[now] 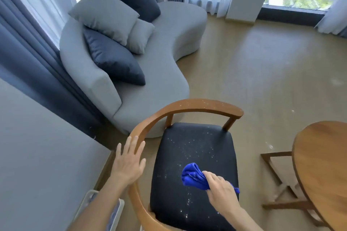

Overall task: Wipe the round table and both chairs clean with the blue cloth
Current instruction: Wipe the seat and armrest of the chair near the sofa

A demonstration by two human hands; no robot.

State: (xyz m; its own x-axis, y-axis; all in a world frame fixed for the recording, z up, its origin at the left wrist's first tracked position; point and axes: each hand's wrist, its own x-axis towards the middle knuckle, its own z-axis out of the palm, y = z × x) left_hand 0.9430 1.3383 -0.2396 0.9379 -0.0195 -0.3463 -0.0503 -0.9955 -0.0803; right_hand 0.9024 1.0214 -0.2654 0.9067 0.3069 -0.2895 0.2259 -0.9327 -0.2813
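A wooden chair [187,106] with a curved backrest and a black seat [204,148] stands in front of me. White crumbs speckle the seat and the top of the backrest. My right hand [220,191] grips the bunched blue cloth [194,176] and presses it on the seat's near middle. My left hand [127,161], fingers straight and spread, rests on the curved wooden rail at the chair's left side. The round wooden table [323,165] shows at the right edge, partly cut off. No second chair is in view.
A curved grey sofa [163,73] with several grey and dark cushions stands behind the chair by curtained windows. A grey wall [37,155] closes the left side. Tan floor [262,73] stretches to the right. A white object [88,204] sits under my left forearm.
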